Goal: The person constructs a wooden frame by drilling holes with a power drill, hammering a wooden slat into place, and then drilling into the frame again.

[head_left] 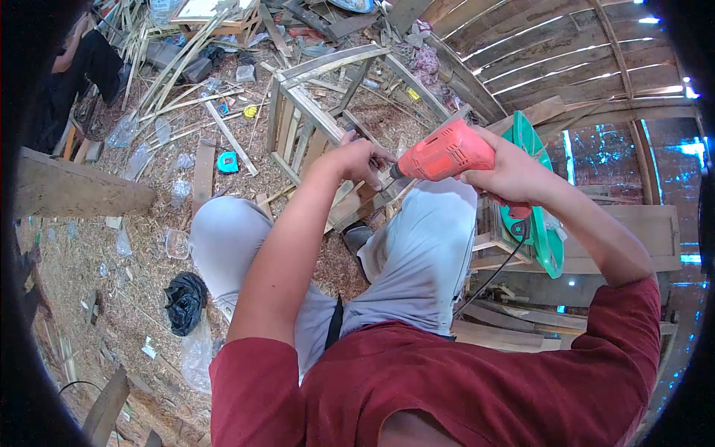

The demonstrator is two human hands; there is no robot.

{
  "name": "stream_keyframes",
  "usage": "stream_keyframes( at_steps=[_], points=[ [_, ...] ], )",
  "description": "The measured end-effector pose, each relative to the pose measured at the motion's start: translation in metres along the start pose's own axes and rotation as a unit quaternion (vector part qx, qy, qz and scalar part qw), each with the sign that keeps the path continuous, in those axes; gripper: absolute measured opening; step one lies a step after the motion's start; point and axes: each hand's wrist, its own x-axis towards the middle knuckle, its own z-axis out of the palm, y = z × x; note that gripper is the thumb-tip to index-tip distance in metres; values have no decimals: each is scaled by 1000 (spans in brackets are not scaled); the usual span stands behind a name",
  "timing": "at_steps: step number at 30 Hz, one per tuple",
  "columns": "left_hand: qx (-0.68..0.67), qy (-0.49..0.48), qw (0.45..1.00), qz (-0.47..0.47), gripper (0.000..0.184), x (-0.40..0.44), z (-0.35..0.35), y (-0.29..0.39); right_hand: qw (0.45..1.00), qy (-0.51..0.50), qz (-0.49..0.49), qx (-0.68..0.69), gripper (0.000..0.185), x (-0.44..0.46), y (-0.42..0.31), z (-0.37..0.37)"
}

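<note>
My right hand (pixel 510 165) is wrapped around the handle of a red power drill (pixel 447 150), whose black chuck points left and down. Just ahead of the chuck is my left hand (pixel 359 159), its fingers curled at the edge of a wooden frame (pixel 307 109). What those fingers grip, if anything, is hidden. The frame, built of rough slats and legs, stands tilted between my knees and beyond. A black cord (pixel 491 277) hangs from the drill's handle.
A green plastic chair (pixel 551 249) is at the right, near a plank wall (pixel 551 45). On the shavings-covered ground lie a teal tape measure (pixel 227 162), a black plastic bag (pixel 185 302) and thin wood strips (pixel 182 63). Another person's dark clothing (pixel 86 71) shows at upper left.
</note>
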Motion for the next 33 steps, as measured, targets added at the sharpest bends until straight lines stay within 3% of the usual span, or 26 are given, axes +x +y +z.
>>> stream_keyframes(
  at_steps=[4, 16, 19, 33],
  points=[
    [-3, 0, 1000, 5, 75, 0, 0, 0, 999, -14, 51, 10, 77, -5, -14, 0],
    [-14, 14, 1000, 8, 75, -2, 1, 0, 1000, 4, -12, 1, 76, 2, 0, 0],
    [-10, 12, 1000, 3, 76, -1, 1, 1, 999, -11, 38, -2, 76, -1, -11, -3],
    [10, 25, 999, 17, 78, 1, 3, -3, 1000, -13, 6, 8, 77, 6, 2, -3]
  ],
)
